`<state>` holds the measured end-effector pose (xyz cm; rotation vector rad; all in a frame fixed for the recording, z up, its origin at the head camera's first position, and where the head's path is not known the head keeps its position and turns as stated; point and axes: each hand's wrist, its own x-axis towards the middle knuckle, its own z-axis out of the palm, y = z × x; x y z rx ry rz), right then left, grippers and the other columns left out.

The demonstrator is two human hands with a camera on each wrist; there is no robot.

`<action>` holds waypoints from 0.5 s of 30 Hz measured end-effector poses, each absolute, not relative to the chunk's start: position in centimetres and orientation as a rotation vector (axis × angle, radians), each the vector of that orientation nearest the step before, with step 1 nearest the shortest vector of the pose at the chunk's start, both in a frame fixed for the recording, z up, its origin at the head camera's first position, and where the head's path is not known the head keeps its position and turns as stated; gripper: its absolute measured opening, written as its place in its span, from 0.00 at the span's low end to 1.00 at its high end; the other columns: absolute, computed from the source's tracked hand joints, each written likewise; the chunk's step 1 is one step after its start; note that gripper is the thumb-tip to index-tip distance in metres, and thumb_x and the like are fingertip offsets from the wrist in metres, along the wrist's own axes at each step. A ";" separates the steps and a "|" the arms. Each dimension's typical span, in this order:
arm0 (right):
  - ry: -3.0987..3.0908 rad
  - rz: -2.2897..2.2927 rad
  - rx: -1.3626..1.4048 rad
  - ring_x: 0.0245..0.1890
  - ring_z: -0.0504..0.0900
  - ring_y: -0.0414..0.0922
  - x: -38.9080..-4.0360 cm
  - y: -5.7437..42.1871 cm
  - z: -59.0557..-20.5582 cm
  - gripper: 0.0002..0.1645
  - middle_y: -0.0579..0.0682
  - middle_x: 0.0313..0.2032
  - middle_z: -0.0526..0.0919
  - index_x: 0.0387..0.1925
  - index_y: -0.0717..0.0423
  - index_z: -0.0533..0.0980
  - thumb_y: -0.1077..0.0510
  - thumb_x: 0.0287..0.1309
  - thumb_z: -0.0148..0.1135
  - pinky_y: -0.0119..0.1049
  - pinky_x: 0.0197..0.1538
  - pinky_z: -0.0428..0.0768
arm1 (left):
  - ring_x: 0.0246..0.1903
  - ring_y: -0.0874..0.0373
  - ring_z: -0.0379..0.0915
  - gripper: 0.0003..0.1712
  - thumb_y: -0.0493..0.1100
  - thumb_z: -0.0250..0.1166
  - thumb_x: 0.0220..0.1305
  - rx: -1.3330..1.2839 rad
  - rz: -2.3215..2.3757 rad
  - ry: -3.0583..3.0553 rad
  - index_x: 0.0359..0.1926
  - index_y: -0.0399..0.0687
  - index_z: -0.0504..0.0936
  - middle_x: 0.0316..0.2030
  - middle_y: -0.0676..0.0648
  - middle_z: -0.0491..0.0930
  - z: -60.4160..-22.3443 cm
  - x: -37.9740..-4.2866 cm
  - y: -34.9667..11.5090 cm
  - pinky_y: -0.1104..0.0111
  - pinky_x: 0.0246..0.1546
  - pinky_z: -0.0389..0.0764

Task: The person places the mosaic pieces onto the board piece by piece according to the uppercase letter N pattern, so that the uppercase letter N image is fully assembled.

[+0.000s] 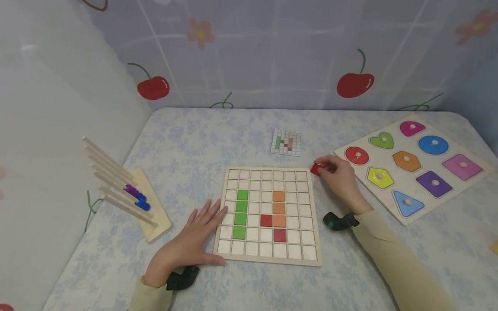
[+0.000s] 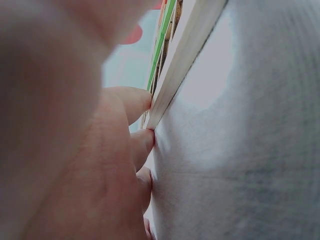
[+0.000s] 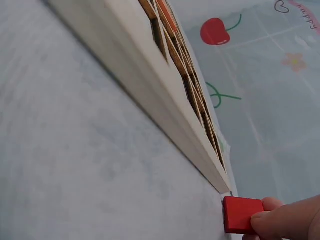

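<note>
A wooden grid board (image 1: 268,261) lies on the table with a column of green tiles (image 1: 241,206), a column of orange tiles (image 1: 279,208) and two red tiles (image 1: 266,220) set diagonally in its cells. My left hand (image 1: 194,239) is spread flat at the board's left edge, fingertips touching the frame and thumb by the lower corner. Just off the board's upper right corner, my right hand (image 1: 340,179) pinches a red square tile (image 3: 241,215) between thumb and fingers. Behind the board lies a small pattern card (image 1: 285,142) printed with a coloured grid.
A shape puzzle board (image 1: 394,177) with knobbed pieces lies at the right, close to the right forearm. On the left stands a wooden peg stand (image 1: 160,226) with upright rods and purple and blue pieces (image 1: 142,202). A patterned curtain (image 1: 264,56) closes off the back.
</note>
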<state>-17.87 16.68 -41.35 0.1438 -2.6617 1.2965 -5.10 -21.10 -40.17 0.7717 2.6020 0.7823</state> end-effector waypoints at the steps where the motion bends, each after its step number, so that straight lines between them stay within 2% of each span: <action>1: -2.668 1.306 0.122 0.37 0.75 0.51 -17.9 16.7 -41.2 0.11 0.58 0.36 0.79 0.44 0.63 0.79 0.69 0.59 0.58 0.41 0.41 0.72 | 0.69 0.46 0.23 0.64 0.67 0.69 0.46 0.769 0.785 2.603 0.74 0.46 0.44 0.72 0.45 0.35 -40.1 -5.1 -21.1 0.43 0.61 0.32; 5: -2.683 1.376 0.001 0.42 0.74 0.49 -17.6 17.2 -39.8 0.12 0.54 0.39 0.78 0.47 0.60 0.79 0.63 0.63 0.56 0.40 0.45 0.73 | 0.69 0.46 0.23 0.64 0.66 0.69 0.46 0.763 0.799 2.599 0.74 0.45 0.44 0.72 0.44 0.36 -40.0 -5.1 -21.1 0.43 0.61 0.32; 9: -2.623 1.542 -0.079 0.43 0.74 0.47 -16.9 17.2 -38.1 0.15 0.54 0.42 0.77 0.49 0.59 0.78 0.57 0.65 0.56 0.34 0.44 0.75 | 0.69 0.45 0.23 0.64 0.66 0.70 0.45 0.765 0.804 2.597 0.74 0.46 0.45 0.72 0.44 0.36 -40.0 -5.0 -21.1 0.42 0.61 0.32; 15: -2.529 1.732 0.009 0.42 0.76 0.44 -15.8 15.2 -36.6 0.14 0.51 0.43 0.77 0.49 0.57 0.78 0.57 0.63 0.59 0.29 0.43 0.76 | 0.69 0.47 0.23 0.65 0.68 0.69 0.44 0.756 0.777 2.609 0.74 0.48 0.44 0.72 0.46 0.35 -40.1 -5.1 -21.0 0.44 0.61 0.32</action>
